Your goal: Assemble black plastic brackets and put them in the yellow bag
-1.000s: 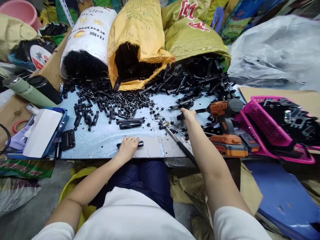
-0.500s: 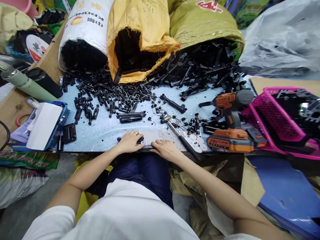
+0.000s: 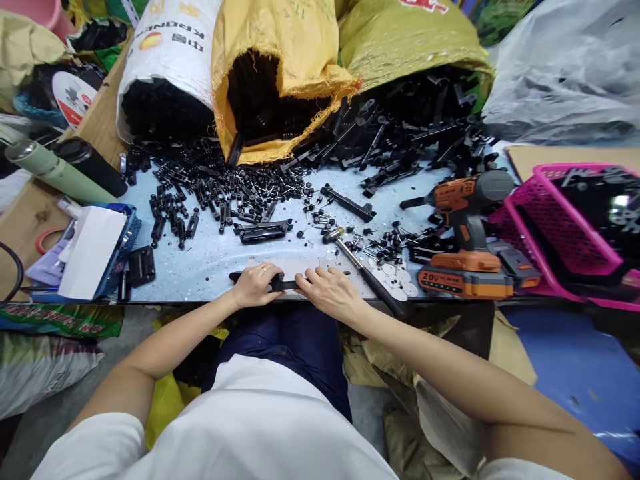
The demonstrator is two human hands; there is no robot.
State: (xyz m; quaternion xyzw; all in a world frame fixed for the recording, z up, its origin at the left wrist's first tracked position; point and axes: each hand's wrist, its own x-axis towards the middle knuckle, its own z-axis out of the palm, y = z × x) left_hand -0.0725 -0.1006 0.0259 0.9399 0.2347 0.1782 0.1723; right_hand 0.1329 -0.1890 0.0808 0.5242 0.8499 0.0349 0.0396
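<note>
Well, hands (image 3: 257, 285) (image 3: 331, 292) hold blk part (image 3: 287, 285) nr tbl edge (image 3: 190, 300)

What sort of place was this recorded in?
Probably a small-parts workshop: black parts lie strewn across a workbench in front of open sacks, with a hammer and a cordless drill nearby.
</note>
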